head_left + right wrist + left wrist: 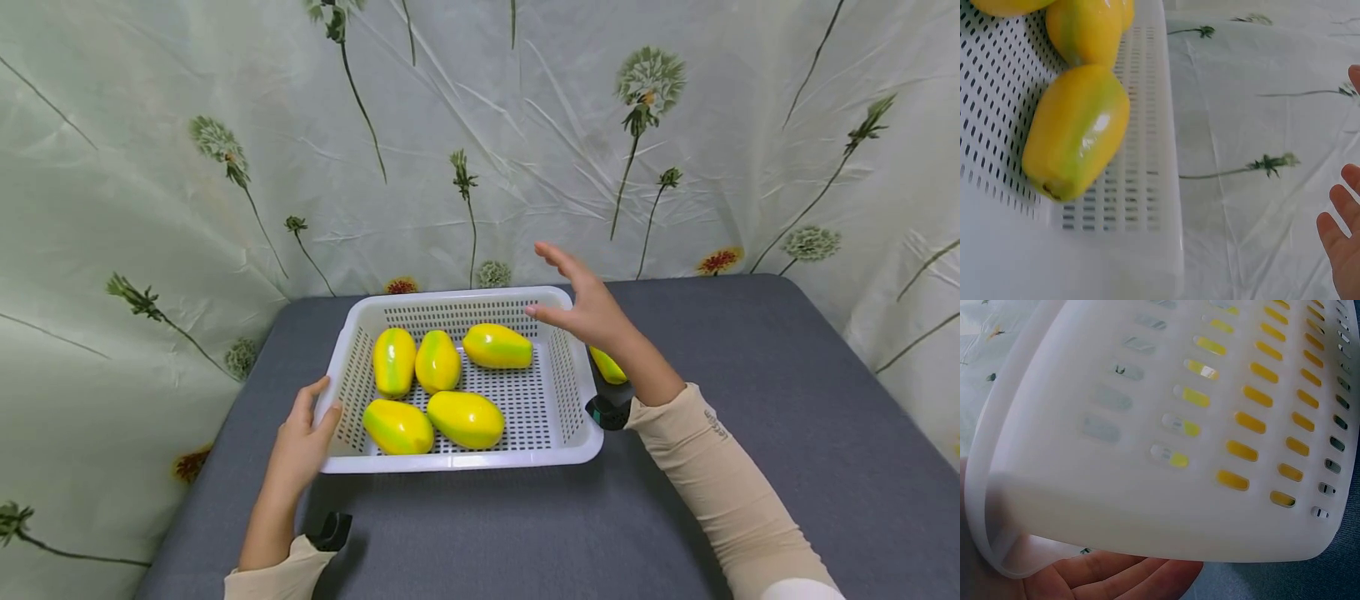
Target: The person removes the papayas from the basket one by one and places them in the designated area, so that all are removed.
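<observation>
A white perforated plastic basket (461,461) holds several glossy yellow-green papayas (467,420). My left hand (296,442) grips the basket's left rim, thumb on the inner side. In the left wrist view, its fingers (1129,575) show beneath the rim beside the slotted wall (1116,506). Over the basket's right end hovers my right hand (592,310), fingers spread and nothing in it. The right wrist view catches some of those fingertips (1332,234) at its edge, apart from the basket and its nearest papaya (1075,134).
Another papaya (607,367) lies outside the basket on its right, partly hidden by the right arm and basket. Dark grey cloth covers the table (750,400). A pale curtain (540,125) printed with dandelions hangs behind it.
</observation>
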`<state>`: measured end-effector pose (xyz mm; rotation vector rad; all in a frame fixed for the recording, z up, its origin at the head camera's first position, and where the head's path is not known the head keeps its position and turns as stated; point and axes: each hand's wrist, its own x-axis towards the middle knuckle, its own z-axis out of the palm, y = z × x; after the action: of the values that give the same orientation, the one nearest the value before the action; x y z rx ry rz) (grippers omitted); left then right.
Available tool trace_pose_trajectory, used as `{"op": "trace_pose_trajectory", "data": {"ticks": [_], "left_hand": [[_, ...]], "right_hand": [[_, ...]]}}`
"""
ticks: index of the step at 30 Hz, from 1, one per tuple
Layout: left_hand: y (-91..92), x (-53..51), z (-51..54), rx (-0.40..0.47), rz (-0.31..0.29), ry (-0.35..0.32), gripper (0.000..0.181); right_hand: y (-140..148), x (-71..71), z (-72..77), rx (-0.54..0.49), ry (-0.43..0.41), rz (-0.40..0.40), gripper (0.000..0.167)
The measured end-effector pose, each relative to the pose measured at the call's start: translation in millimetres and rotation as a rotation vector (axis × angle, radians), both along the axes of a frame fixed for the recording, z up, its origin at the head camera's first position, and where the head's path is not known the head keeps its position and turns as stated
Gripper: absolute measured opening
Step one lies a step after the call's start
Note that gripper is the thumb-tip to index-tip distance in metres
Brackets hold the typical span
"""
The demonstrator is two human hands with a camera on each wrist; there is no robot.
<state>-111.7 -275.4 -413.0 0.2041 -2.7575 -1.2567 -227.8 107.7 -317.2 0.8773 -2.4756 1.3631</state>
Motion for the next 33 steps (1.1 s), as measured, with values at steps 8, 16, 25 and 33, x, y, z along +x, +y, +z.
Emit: {"op": "trace_pose_trajectory", "data": {"ticks": [8,16,25,33], "left_hand": [[11.7,6.8,17.8,-0.009,0.017,-0.014,0.055],[12.3,7.5,18.8,-0.009,0.010,-0.027,0.056],[14.0,7.8,22.5,-0.015,0.017,-0.042,0.055],[14.4,7.7,25.7,-0.017,0.024,-0.070,0.054]], "right_hand": [[-29.4,-14.1,-10.1,0.028,-0.109,0.064,0.078],[-48.6,-26.8,-26.4,0.054,-0.198,0.087,0.078],[-54.4,-33.4,-40.1,0.078,-0.306,0.092,0.078],[-52.6,-40.8,-51.5,0.141,-0.397,0.101,0.075]]}}
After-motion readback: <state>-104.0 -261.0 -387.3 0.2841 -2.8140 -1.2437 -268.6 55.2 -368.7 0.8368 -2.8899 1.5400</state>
